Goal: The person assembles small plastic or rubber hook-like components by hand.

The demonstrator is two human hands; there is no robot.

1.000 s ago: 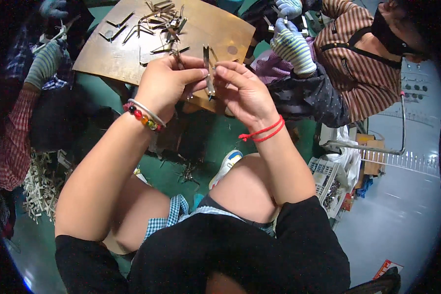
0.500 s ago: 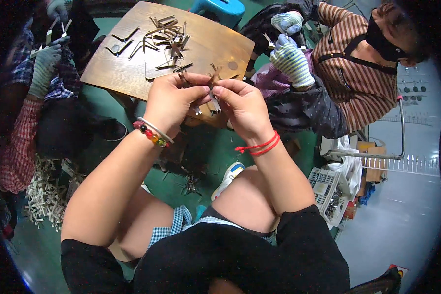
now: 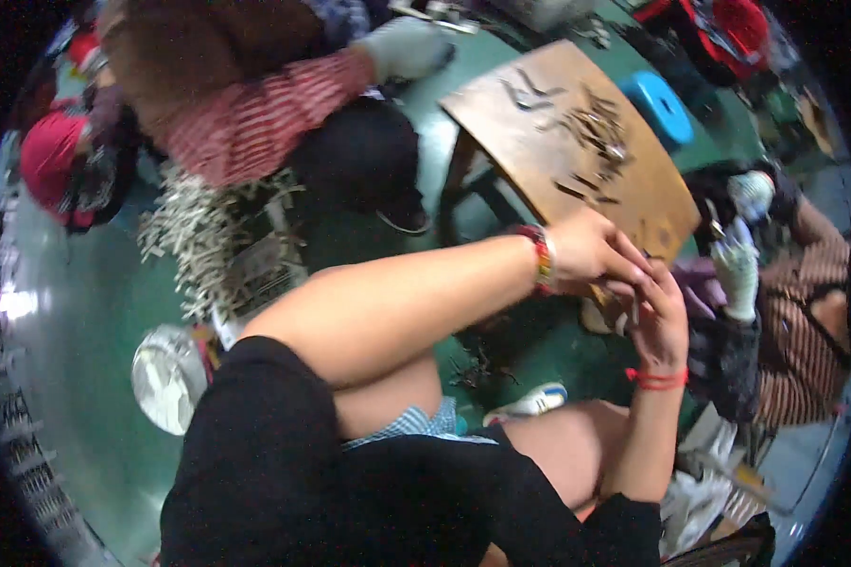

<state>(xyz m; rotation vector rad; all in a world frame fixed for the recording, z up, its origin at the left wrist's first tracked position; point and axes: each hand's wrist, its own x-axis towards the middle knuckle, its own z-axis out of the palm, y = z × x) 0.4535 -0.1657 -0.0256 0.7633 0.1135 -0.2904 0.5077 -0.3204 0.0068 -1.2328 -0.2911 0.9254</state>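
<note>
My left hand (image 3: pixel 586 250) and my right hand (image 3: pixel 660 326) meet at the near edge of the wooden table (image 3: pixel 501 113). Both have their fingers closed in a pinch, the tips touching or almost touching. Between them shows a thin, pale metal piece (image 3: pixel 634 310), smeared by motion and partly hidden by the fingers. Dark bent metal strips (image 3: pixel 591 128) lie in a loose pile on the tabletop beyond my hands, with a few more set apart at its far left corner.
A blue stool (image 3: pixel 657 109) stands behind the table. To the left, pale metal parts (image 3: pixel 208 236) are heaped beside a co-worker's checked sleeve (image 3: pixel 265 113). At right sits another co-worker with a striped glove (image 3: pixel 736 274). A round, pale see-through container (image 3: pixel 168 378) is at lower left.
The view has swung left, so the table and my hands now appear farther right. My hands remain together; the metal pieces in them show less clearly.
</note>
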